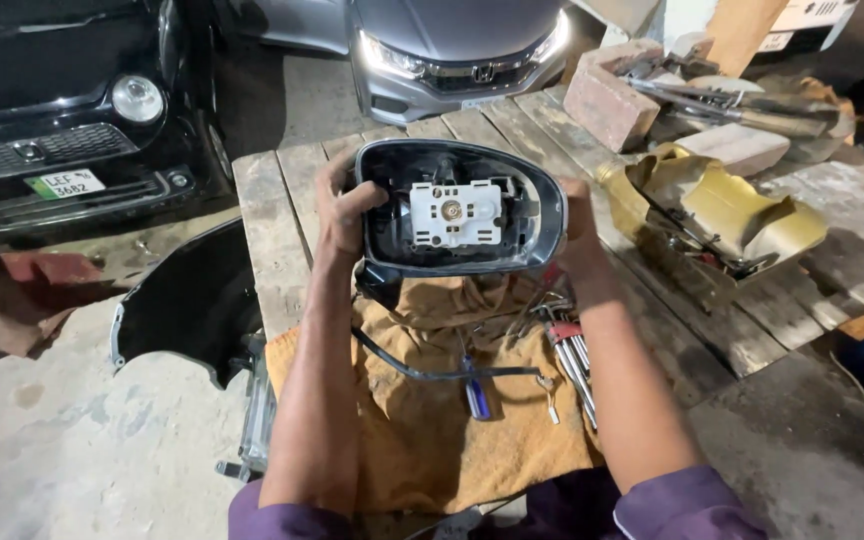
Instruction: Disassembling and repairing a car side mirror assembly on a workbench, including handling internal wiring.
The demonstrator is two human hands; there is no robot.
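Both hands wrapped around a car side-mirror housing (457,215), held upright above the wooden surface (282,200): left hand (340,215) gripping its left edge, thumb over the rim, right hand (580,222) clasping its right edge. Glass gone, white motor plate (455,213) exposed inside the dark shell. Below, an orange cloth (432,420) bearing a screwdriver (474,390) and a bunch of metal tools (570,350).

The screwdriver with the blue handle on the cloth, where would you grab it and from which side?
Take the blue-handled screwdriver by its handle, coming from above on the near side. The handle lies flat and exposed on the tan cloth, while its shaft runs under the black cable. Both the left hand and right hand now grip the mirror housing.
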